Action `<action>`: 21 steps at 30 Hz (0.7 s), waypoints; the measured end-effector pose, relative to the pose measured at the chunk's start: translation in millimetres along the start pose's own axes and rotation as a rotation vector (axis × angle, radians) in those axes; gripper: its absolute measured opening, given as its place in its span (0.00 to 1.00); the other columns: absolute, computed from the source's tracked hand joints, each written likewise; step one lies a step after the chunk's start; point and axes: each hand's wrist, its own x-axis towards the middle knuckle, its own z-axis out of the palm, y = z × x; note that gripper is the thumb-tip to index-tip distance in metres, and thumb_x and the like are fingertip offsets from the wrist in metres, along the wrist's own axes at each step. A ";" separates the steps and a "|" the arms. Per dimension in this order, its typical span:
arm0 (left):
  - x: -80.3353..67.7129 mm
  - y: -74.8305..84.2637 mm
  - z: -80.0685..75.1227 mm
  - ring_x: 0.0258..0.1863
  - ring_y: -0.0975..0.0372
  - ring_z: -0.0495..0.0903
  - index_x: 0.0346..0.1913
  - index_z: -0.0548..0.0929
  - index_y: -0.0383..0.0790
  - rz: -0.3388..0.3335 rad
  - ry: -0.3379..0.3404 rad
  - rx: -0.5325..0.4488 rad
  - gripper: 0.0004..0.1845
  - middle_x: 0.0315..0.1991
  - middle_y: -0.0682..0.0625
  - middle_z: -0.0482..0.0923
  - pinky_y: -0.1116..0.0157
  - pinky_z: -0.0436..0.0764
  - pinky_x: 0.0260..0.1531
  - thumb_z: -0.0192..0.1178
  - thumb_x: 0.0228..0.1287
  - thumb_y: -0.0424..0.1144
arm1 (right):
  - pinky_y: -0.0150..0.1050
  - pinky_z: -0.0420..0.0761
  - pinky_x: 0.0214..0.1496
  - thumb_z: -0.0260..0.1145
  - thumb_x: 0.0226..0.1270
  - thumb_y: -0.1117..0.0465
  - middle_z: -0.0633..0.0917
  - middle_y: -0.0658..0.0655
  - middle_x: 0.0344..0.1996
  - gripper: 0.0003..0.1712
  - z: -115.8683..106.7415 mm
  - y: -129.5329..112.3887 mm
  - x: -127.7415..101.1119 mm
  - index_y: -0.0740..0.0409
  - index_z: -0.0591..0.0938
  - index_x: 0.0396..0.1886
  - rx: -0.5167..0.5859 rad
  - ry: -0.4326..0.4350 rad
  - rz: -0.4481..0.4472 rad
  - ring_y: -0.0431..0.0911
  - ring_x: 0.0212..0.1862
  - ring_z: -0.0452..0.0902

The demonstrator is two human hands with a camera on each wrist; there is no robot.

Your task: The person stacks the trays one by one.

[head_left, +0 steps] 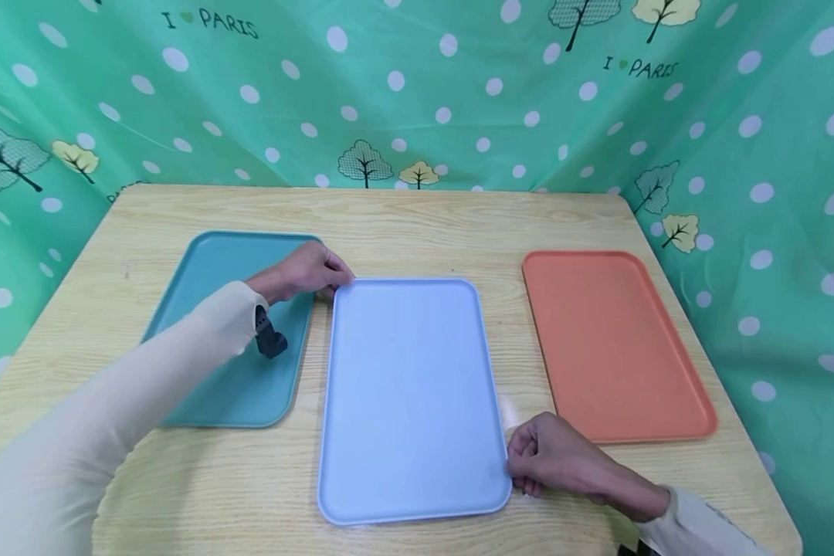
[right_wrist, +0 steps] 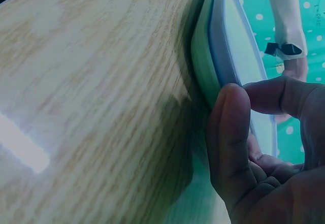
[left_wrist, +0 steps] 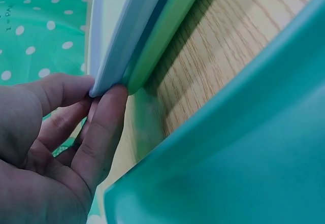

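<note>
A light blue rectangular tray point(head_left: 413, 394) lies at the middle of the table, its short side toward me. My left hand point(head_left: 309, 270) pinches its far left corner between thumb and fingers, reaching across a teal tray point(head_left: 225, 270). At the near right, my right hand point(head_left: 559, 455) pinches the blue tray's long edge close to the front corner. Both wrist views reveal a green tray point(left_wrist: 163, 36) directly under the blue one, with its rim showing below; the head view hides it.
An orange tray point(head_left: 611, 347) lies to the right, just beyond my right hand. All sit on a light wood table point(head_left: 403, 224). A green dotted curtain point(head_left: 417, 93) surrounds the back and sides. Dark bands with a small device, one on my left wrist point(head_left: 269, 336), stick out at the cuffs.
</note>
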 end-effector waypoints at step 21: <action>-1.3 3.1 6.7 0.32 0.55 0.81 0.42 0.89 0.37 0.070 0.100 0.105 0.09 0.34 0.45 0.86 0.69 0.75 0.28 0.61 0.69 0.38 | 0.31 0.78 0.17 0.64 0.49 0.69 0.81 0.51 0.12 0.04 2.4 -12.4 2.7 0.60 0.82 0.19 -0.129 0.027 0.022 0.38 0.15 0.75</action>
